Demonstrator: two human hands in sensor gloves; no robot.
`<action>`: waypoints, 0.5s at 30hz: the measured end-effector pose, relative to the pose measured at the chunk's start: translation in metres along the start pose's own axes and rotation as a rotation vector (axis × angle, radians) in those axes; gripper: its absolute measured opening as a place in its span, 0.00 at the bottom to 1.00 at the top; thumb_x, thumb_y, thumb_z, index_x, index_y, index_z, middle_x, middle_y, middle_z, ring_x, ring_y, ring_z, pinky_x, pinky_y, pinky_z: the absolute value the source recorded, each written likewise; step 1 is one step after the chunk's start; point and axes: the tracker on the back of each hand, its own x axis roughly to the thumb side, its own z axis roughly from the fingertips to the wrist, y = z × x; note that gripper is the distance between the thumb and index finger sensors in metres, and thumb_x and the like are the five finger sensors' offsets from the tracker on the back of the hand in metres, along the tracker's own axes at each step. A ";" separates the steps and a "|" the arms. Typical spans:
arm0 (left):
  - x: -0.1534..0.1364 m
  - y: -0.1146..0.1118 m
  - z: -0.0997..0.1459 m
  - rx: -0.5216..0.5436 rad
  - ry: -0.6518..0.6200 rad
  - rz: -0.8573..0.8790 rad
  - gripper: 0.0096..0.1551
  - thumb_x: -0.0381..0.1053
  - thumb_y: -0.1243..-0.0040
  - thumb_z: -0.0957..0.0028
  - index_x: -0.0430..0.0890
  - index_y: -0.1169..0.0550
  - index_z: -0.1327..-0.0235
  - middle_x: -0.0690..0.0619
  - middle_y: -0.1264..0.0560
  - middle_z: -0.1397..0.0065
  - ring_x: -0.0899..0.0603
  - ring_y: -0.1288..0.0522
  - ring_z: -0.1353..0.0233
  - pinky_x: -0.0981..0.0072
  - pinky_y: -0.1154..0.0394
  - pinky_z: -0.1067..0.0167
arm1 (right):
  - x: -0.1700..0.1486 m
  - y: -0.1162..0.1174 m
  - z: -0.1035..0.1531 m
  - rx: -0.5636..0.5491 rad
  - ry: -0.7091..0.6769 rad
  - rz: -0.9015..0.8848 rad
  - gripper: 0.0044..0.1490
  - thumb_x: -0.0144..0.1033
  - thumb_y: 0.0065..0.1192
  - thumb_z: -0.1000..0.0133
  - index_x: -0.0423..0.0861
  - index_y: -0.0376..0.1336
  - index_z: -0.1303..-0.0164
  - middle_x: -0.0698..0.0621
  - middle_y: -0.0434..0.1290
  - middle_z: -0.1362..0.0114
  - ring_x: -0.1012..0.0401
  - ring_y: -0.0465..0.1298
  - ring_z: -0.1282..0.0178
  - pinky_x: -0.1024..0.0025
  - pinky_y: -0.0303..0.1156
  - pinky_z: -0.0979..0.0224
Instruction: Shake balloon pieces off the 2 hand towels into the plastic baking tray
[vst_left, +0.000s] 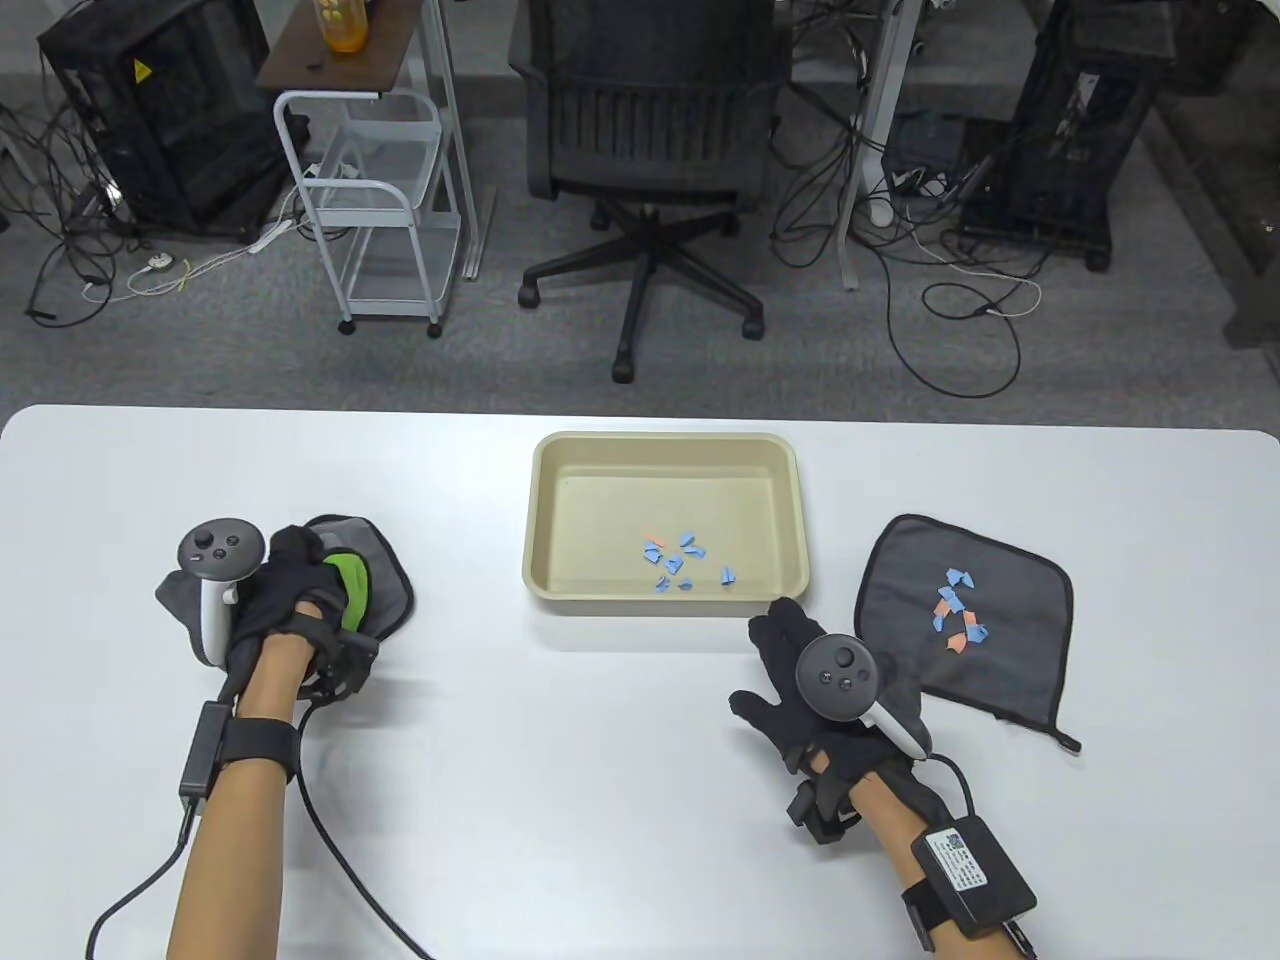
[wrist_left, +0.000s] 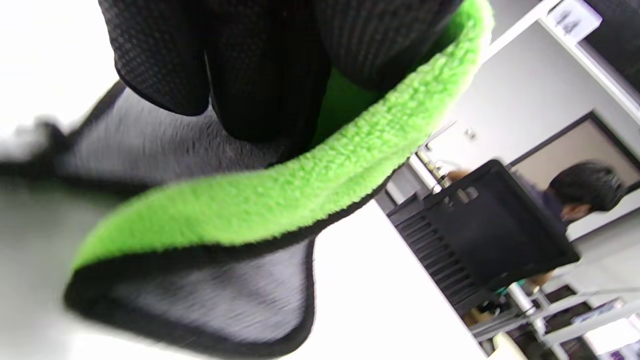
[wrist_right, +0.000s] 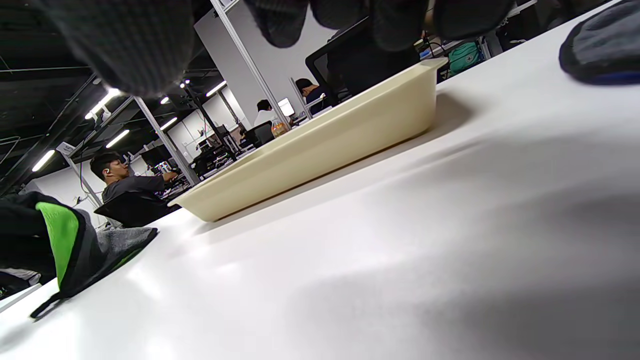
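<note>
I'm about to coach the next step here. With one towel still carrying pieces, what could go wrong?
The balloon pieces lie loose on the flat right towel, which sits beside the tray, not over it; lifting it unevenly could spill them on the table. The right hand hovers open near it, holding nothing.

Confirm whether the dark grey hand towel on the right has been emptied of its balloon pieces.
No: blue and pink balloon pieces lie on the flat dark grey hand towel, right of the beige plastic baking tray.
</note>
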 end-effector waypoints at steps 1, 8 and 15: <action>-0.005 -0.006 -0.001 -0.021 0.005 -0.019 0.25 0.47 0.41 0.56 0.62 0.37 0.47 0.59 0.27 0.33 0.41 0.24 0.28 0.46 0.25 0.36 | 0.000 0.000 0.000 0.003 0.000 0.004 0.53 0.58 0.62 0.55 0.47 0.47 0.24 0.43 0.42 0.13 0.41 0.50 0.16 0.39 0.56 0.22; -0.011 -0.021 -0.002 -0.086 0.006 -0.064 0.26 0.46 0.42 0.55 0.62 0.38 0.47 0.59 0.29 0.32 0.43 0.28 0.26 0.46 0.29 0.33 | 0.000 0.001 0.000 0.010 0.003 0.006 0.53 0.58 0.62 0.55 0.47 0.47 0.25 0.43 0.42 0.13 0.40 0.50 0.16 0.38 0.56 0.22; -0.008 -0.013 0.004 -0.158 -0.028 0.005 0.34 0.43 0.45 0.55 0.60 0.43 0.37 0.54 0.36 0.27 0.40 0.32 0.23 0.41 0.32 0.31 | 0.000 0.000 0.000 0.009 -0.003 0.006 0.53 0.58 0.62 0.55 0.47 0.47 0.25 0.43 0.42 0.13 0.41 0.50 0.16 0.38 0.56 0.22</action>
